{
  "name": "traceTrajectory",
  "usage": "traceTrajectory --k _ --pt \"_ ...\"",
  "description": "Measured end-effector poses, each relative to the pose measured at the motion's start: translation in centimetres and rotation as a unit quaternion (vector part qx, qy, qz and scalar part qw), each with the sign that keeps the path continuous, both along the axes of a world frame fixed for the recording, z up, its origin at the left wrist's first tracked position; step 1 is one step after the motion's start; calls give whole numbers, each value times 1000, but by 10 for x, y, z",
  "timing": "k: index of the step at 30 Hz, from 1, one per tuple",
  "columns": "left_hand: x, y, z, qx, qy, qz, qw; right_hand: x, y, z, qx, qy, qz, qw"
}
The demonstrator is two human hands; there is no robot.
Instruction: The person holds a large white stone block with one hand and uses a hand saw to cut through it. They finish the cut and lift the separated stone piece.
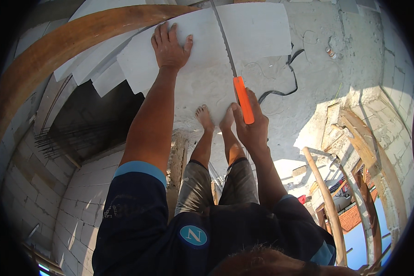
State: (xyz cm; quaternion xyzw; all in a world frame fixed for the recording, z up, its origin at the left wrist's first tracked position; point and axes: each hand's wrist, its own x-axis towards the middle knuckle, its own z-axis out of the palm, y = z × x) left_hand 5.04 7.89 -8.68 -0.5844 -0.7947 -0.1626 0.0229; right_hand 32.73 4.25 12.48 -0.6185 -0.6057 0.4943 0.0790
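Gripping the orange handle [243, 106] of a handsaw, the right hand [250, 126] is closing its fingers fully around it at the near edge of a pale grey panel [257, 30]. The saw's thin blade [224, 39] is running away from the handle toward the far side, lying in a straight cut line that is splitting the panel into a left and a right part. The left hand [170, 46] is pressing flat on the left part of the panel, fingers spread wide open and palm down, holding nothing. More pale sheets [96, 69] are fanning out to the left under that panel. Two bare feet [214, 118] are standing just near of the panel's edge on a rough concrete floor [322, 78], touching the right hand's outline in the view. A black cable [285, 87] is trailing across the floor to the right of the saw. A curved wooden beam [55, 50] is arching over the far left, and grey block walls [46, 193] are dropping away at the near left.
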Motion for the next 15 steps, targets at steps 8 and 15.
traceTrajectory --k 8,15 --pt "-2 -2 0 -8 2 3 1000 15 -25 20 22 2 8 1000" --pt "0 1 -2 -2 0 -6 1000 -23 37 -14 31 22 7 999"
